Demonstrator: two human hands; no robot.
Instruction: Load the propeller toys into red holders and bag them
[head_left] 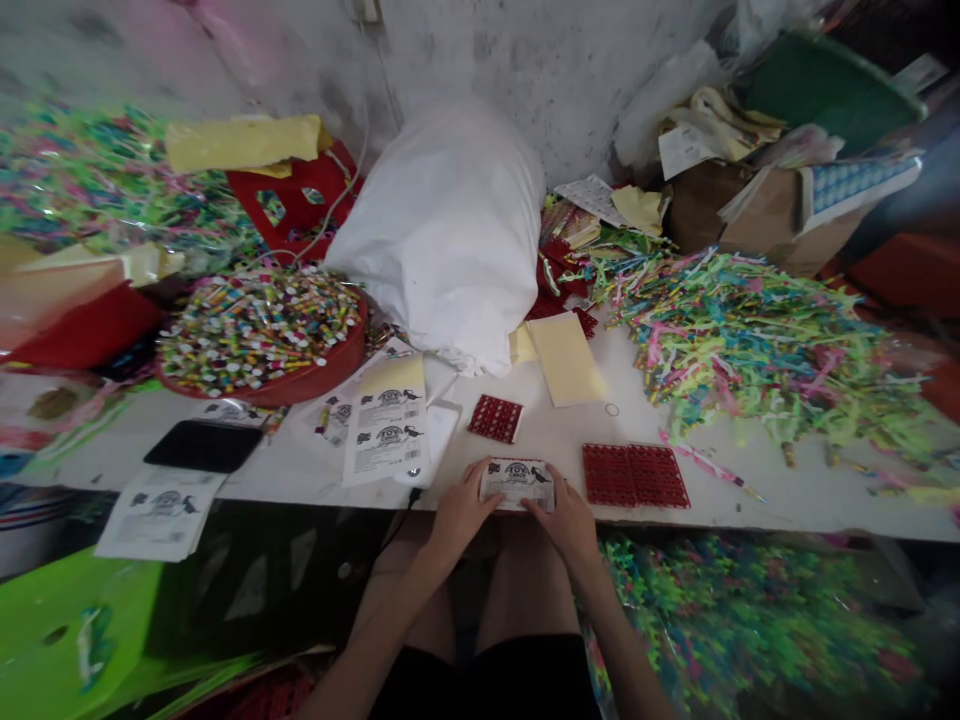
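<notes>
My left hand (466,508) and my right hand (564,510) grip the two sides of a printed label (517,482) at the table's front edge. A thin strip of red shows behind the label's top edge. Beyond it lies a small red patterned piece (495,418). Two red lattice pieces (635,475) lie side by side, right of my right hand. Sheets of printed labels (386,425) rest on the table to the left, some over a white object. A yellow card (566,360) lies farther back.
A red basin (352,345) heaped with small colourful pieces stands left, near a black phone (204,445). A white sack (465,230) fills the back middle. Colourful wrapped sticks (750,340) pile up on the right. A bright green chair (67,640) is at lower left.
</notes>
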